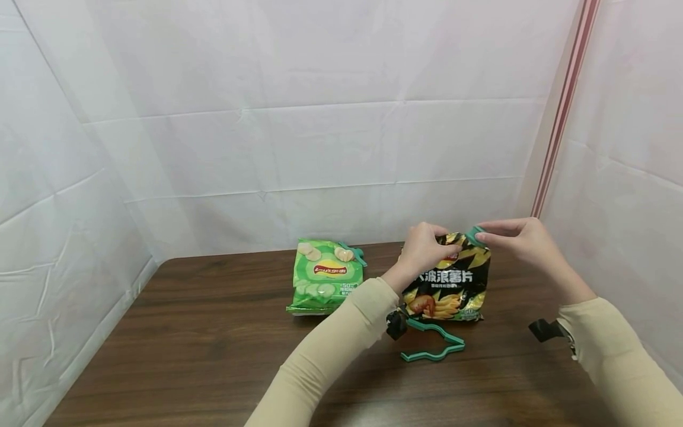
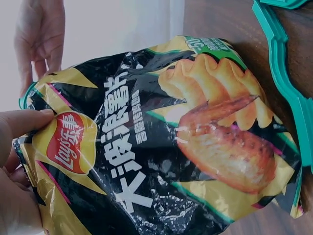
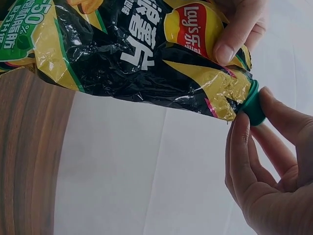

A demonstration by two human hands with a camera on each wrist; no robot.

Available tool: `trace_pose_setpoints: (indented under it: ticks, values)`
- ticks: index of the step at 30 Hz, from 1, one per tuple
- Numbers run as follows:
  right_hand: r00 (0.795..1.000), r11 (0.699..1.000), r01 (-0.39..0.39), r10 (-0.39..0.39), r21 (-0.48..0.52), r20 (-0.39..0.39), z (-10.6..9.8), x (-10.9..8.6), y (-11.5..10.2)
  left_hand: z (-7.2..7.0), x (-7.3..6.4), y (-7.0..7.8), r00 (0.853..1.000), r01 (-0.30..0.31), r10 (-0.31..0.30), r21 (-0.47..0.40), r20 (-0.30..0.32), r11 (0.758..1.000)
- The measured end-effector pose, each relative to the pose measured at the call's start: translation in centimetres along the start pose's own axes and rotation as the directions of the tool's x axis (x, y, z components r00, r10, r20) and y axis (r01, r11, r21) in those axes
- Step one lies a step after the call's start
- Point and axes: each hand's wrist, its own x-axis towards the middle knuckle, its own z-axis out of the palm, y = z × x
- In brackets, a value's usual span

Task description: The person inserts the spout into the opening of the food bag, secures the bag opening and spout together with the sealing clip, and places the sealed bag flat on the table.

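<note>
My left hand (image 1: pixel 424 252) pinches the top edge of a black and gold chip bag (image 1: pixel 453 293), thumb on the front near the logo. The bag stands upright on the table. At its top right corner sits a small green spout-like piece (image 3: pixel 253 105), which my right hand (image 3: pixel 274 166) pinches between thumb and fingers. In front of the bag a green hinged bag clip (image 1: pixel 434 356) lies spread open on the table. The left wrist view shows part of this clip (image 2: pixel 283 73) beside the bag. Whether the green piece goes inside the bag's mouth is hidden.
Left of the black bag, a green chip bag (image 1: pixel 325 279) leans back on the brown wooden table (image 1: pixel 213 344). A green clip (image 1: pixel 354 254) sits at its top right corner. White sheeting (image 1: pixel 320 148) hangs behind the table and along both sides.
</note>
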Motion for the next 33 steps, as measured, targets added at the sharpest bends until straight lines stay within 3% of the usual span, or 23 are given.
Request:
trace_pose_setpoints:
  ticks: [5,16,33]
  values:
    - [1.0,1.0,0.006,-0.006,-0.009,-0.005,0.1,0.0,0.0,0.1,-0.1,-0.1,1.0,0.002,-0.002,-0.007,-0.001,1.0]
    - [1.0,1.0,-0.003,0.003,0.02,-0.013,0.2,0.1,0.4,0.5,-0.1,-0.4,0.997,-0.033,0.032,-0.004,-0.068,0.999]
    - [0.997,0.998,0.049,-0.047,0.05,-0.053,0.5,-0.3,1.2,0.7,0.1,-0.3,0.995,-0.014,0.015,0.002,-0.098,1.0]
